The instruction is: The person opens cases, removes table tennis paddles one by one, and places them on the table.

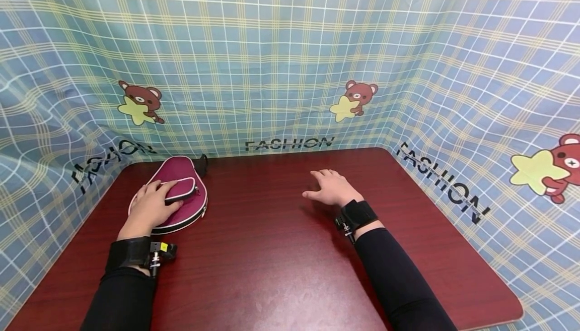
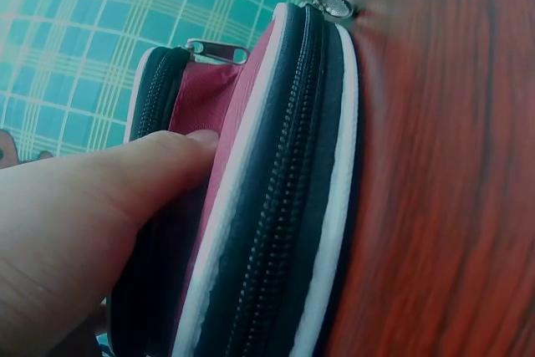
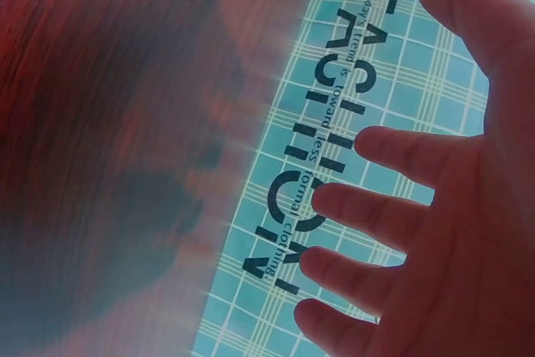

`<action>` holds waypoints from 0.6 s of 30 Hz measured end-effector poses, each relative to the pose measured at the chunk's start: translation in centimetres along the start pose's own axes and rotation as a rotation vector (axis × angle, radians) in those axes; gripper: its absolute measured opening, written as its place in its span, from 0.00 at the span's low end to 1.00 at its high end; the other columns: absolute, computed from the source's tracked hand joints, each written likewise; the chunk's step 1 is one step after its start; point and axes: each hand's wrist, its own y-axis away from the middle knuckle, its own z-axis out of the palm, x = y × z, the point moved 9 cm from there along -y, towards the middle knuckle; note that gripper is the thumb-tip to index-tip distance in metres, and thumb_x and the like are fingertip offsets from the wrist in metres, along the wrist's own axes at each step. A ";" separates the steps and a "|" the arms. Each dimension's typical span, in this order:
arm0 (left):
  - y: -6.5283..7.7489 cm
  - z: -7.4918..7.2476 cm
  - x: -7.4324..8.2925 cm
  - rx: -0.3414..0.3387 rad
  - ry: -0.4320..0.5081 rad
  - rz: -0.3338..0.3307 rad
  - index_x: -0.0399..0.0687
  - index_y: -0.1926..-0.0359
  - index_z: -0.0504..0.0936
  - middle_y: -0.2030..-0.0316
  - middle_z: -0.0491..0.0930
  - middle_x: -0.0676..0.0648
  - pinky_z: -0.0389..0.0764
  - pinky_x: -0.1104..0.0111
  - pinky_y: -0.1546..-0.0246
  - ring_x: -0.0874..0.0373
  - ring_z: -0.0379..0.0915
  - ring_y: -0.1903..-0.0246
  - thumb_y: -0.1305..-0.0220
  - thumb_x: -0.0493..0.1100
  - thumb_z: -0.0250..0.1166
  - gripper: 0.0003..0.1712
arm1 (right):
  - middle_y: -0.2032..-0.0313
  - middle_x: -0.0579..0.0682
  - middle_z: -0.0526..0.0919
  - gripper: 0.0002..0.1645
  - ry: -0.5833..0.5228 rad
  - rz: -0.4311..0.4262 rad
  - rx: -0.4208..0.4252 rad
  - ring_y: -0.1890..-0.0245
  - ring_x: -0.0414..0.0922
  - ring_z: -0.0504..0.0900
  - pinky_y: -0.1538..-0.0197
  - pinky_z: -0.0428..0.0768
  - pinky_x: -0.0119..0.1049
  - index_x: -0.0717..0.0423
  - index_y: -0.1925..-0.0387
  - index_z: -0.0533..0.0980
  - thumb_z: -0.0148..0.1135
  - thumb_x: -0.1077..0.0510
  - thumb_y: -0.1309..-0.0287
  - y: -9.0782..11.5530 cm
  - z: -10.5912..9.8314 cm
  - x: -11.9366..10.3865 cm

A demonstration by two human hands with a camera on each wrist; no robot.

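Blue-yellow plaid cloth (image 1: 290,54) all round the back and sides. Dark red wood-look table (image 1: 263,250) in front of me, rounded corners, shine on the near part. My black sleeves (image 1: 405,280) come in from the bottom, one per side.

Magenta bag (image 1: 195,205) lies on the table at far left, wide end toward me, narrow end toward the back cloth; white piping, black zipped sidewall. Black strap (image 1: 202,164) at its far end, right side.

Hands well apart. Right hand (image 1: 334,188): above the table, right of centre, fingers stretched and spaced, thumb out, nothing in it, shadow (image 3: 142,232) on the wood below. Left hand (image 1: 151,207): on the bag, fingers over the front pocket (image 1: 183,188), thumb along the pocket's near edge. Wrist view puts the thumb (image 2: 180,156) in between pocket and bag front; other fingers mostly hidden there, so can't tell if I'm pinching the pocket or just resting on it.

Brown bear prints (image 1: 360,98) with yellow stars on the cloth, FASHION lettering (image 1: 290,143) lower down. Black wrist straps (image 1: 358,212) on both arms, small device on each. Smallest: metal zip pulls (image 2: 221,51), one on the pocket, one on the bag's sidewall.
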 end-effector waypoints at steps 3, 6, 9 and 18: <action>0.0 -0.2 0.4 0.000 -0.012 -0.003 0.52 0.38 0.62 0.42 0.54 0.31 0.47 0.36 0.53 0.28 0.43 0.45 0.49 0.60 0.61 0.39 | 0.40 0.52 0.61 0.51 0.002 0.002 0.000 0.39 0.54 0.55 0.43 0.57 0.52 0.45 0.36 0.57 0.49 0.24 0.57 0.0 0.1 0.0; 0.0 -0.2 0.9 -0.018 -0.017 -0.016 0.53 0.38 0.62 0.43 0.55 0.31 0.48 0.36 0.54 0.27 0.43 0.45 0.50 0.59 0.62 0.39 | 0.40 0.52 0.61 0.51 0.004 0.003 -0.002 0.39 0.54 0.55 0.43 0.57 0.52 0.45 0.35 0.56 0.49 0.24 0.57 0.0 0.3 0.0; -0.1 -0.1 1.6 -0.037 -0.025 -0.021 0.54 0.38 0.62 0.43 0.55 0.32 0.49 0.36 0.56 0.27 0.44 0.46 0.50 0.59 0.62 0.39 | 0.40 0.52 0.61 0.51 0.002 0.004 -0.004 0.39 0.53 0.55 0.43 0.56 0.52 0.44 0.35 0.56 0.49 0.24 0.57 -0.1 0.4 0.0; -0.5 1.1 3.7 -0.069 -0.054 -0.001 0.57 0.38 0.63 0.44 0.57 0.34 0.54 0.35 0.59 0.29 0.48 0.49 0.52 0.62 0.62 0.40 | 0.41 0.52 0.62 0.51 -0.001 -0.002 -0.006 0.39 0.54 0.56 0.44 0.57 0.52 0.46 0.36 0.57 0.49 0.24 0.58 -0.1 0.5 -0.1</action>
